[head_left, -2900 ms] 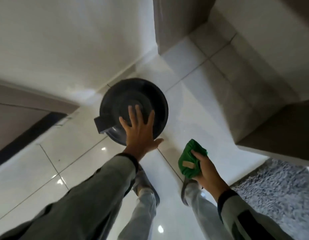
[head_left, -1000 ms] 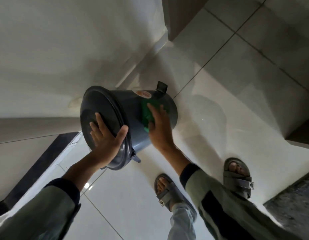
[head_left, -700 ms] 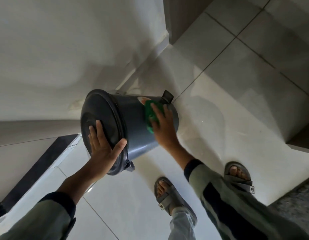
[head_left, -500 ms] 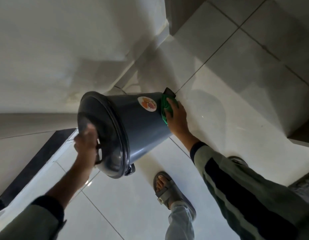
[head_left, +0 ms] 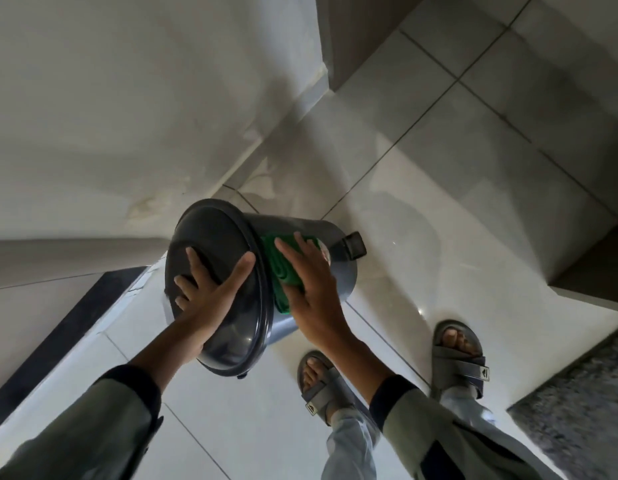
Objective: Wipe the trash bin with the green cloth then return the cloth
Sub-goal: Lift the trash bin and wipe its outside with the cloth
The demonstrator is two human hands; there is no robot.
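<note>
The dark grey trash bin (head_left: 228,237) is tipped toward me, its lid facing me and its pedal (head_left: 353,245) at the far right. My left hand (head_left: 210,292) lies spread flat on the lid, fingers apart, bracing it. My right hand (head_left: 311,289) presses the green cloth (head_left: 280,268) flat against the bin's side, just behind the lid rim. Most of the cloth is under my palm and fingers.
A white wall (head_left: 127,98) stands close behind the bin. The floor is glossy pale tile (head_left: 404,237). My two sandalled feet (head_left: 321,386) are just below the bin. A brown cabinet edge (head_left: 598,271) is at the right, a grey rug (head_left: 584,410) at the lower right.
My right hand slid the cloth from the bin's base end back up to the side near the lid rim. My left hand moved from the lid's edge to flat on the lid.
</note>
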